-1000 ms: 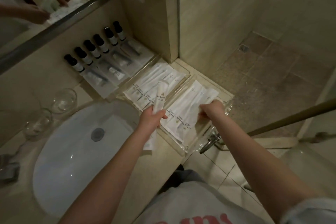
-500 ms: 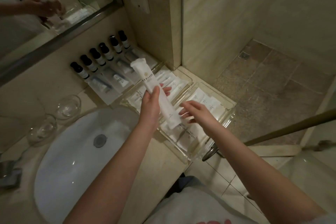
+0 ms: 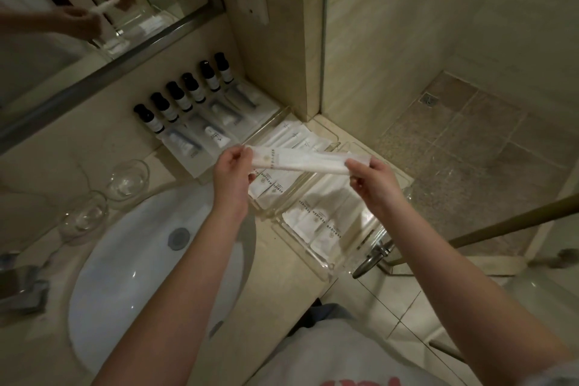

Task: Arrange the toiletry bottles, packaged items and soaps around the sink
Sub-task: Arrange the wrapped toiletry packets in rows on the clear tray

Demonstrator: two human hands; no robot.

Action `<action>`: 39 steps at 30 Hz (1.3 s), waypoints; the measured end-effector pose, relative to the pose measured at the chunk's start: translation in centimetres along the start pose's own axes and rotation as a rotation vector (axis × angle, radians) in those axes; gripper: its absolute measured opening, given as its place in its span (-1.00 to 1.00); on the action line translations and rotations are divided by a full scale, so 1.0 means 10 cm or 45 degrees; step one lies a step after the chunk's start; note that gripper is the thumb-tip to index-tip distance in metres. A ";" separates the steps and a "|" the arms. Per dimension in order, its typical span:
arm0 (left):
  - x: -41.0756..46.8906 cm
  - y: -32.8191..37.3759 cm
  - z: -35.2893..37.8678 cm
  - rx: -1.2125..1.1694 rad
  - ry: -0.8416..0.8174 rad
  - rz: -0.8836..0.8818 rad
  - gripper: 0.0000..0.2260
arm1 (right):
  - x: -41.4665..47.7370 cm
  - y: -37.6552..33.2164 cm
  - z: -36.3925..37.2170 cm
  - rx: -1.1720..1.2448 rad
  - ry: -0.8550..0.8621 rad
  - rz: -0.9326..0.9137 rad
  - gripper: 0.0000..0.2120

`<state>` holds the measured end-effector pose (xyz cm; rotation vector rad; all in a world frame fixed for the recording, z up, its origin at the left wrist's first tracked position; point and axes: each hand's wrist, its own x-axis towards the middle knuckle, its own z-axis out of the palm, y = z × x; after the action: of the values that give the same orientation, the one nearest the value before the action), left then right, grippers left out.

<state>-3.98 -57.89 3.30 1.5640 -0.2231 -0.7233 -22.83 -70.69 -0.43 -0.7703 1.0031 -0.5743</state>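
A long white packaged item [image 3: 300, 161] is held level above the counter, my left hand [image 3: 233, 172] pinching its left end and my right hand [image 3: 374, 180] pinching its right end. Below it lie two clear trays: the far tray [image 3: 266, 125] and the near tray [image 3: 326, 273], both holding several flat white packets [image 3: 316, 219]. Behind them several small dark-capped toiletry bottles [image 3: 185, 94] stand in a row against the wall, with small tubes [image 3: 216, 136] lying on a white stand in front of them.
The white sink basin [image 3: 125, 276] with its drain [image 3: 178, 238] is at lower left. Two upturned glasses [image 3: 127, 178] stand behind it. A mirror [image 3: 78, 9] hangs above. At right, a glass shower partition, a metal rail [image 3: 501, 222] and the tiled shower floor.
The packet was upright in my left hand alone; now it is turned level and my right hand has taken its other end. The view shifted slightly downward and left.
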 end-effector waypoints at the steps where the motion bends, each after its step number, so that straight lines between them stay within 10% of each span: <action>1: 0.00 -0.04 -0.01 0.139 -0.031 -0.006 -0.89 | 0.03 -0.04 -0.04 0.033 0.034 -0.018 -0.88; 11: -0.42 -0.67 0.33 1.134 -0.771 -0.152 -0.90 | 0.15 -0.24 -0.49 -0.699 0.380 -0.210 -0.56; 29: -0.60 -1.04 0.61 2.223 -0.964 0.268 -0.92 | 0.13 0.32 -0.83 -2.265 0.463 -0.548 -0.55; 34: -0.64 -1.01 0.57 2.068 -0.829 0.492 -0.69 | 0.14 0.31 -0.74 -2.288 0.146 -0.760 -0.52; 39: -0.67 -1.19 0.54 2.086 -0.996 0.416 -0.41 | 0.21 0.35 -0.71 -2.505 -0.342 -0.460 -0.40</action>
<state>-15.48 -56.98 -5.74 2.4953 -1.9931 -0.8762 -27.99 -72.25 -6.52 -2.6839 0.9430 0.4762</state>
